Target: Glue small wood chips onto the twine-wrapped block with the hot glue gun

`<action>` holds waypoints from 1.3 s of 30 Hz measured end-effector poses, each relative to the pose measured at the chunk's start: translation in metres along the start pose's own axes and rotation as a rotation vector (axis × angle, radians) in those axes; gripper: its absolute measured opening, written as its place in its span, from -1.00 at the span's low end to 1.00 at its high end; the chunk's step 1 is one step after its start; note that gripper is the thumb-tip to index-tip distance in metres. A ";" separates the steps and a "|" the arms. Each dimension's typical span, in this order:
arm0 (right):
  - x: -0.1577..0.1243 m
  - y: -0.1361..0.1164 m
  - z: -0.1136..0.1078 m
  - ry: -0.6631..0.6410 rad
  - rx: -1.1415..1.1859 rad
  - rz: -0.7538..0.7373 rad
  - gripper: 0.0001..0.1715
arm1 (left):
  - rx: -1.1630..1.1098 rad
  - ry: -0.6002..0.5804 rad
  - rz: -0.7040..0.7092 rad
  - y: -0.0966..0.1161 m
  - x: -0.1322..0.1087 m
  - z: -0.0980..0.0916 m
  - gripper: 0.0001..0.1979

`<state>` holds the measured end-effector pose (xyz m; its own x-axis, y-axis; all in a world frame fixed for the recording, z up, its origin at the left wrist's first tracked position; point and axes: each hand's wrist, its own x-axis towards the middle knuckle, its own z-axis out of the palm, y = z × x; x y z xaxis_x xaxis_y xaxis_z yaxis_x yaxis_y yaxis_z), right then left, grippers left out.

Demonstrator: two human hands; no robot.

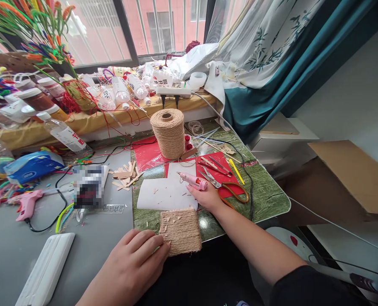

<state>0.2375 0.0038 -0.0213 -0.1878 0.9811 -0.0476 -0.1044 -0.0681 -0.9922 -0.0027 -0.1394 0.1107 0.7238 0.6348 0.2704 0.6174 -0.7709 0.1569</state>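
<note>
My left hand lies at the near table edge with its fingertips pinching the left side of a square block wrapped in jute twine. Small wood chips stick to the block's top. My right hand reaches over the green mat and is closed around a small pink glue gun, its tip pointing left above a white sheet of paper. A big spool of jute twine stands upright behind the paper.
Scissors with brown handles, tweezers and a yellow pen lie on a red sheet right of my right hand. A larger pink glue gun, wood scraps and a white case are at left. Bottles and a power strip line the window sill.
</note>
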 end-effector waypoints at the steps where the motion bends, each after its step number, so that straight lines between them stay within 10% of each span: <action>1: 0.000 0.001 0.000 0.000 -0.003 0.003 -0.39 | -0.011 0.002 -0.002 0.000 0.000 0.000 -0.75; 10: 0.003 0.009 0.000 -0.033 0.017 -0.029 -0.38 | -0.278 0.341 -0.374 -0.009 -0.017 0.028 -0.71; 15: 0.002 0.006 0.001 -0.051 0.056 -0.014 -0.35 | -0.701 0.223 -0.666 -0.006 -0.011 0.056 -0.42; 28: -0.001 -0.002 0.001 -0.013 0.018 -0.009 -0.41 | -0.971 0.172 -0.702 -0.013 -0.007 0.064 -0.44; 32: -0.005 -0.007 0.000 0.006 0.071 -0.028 -0.38 | -0.801 0.308 -0.717 -0.018 0.004 0.053 -0.67; 39: -0.008 -0.013 -0.002 0.014 0.083 -0.006 -0.40 | -0.374 0.041 -0.504 -0.015 0.027 0.027 -0.86</action>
<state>0.2423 -0.0030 -0.0085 -0.1732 0.9839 -0.0442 -0.1863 -0.0768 -0.9795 0.0156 -0.1096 0.0904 0.3551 0.9281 0.1122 0.7246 -0.3491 0.5942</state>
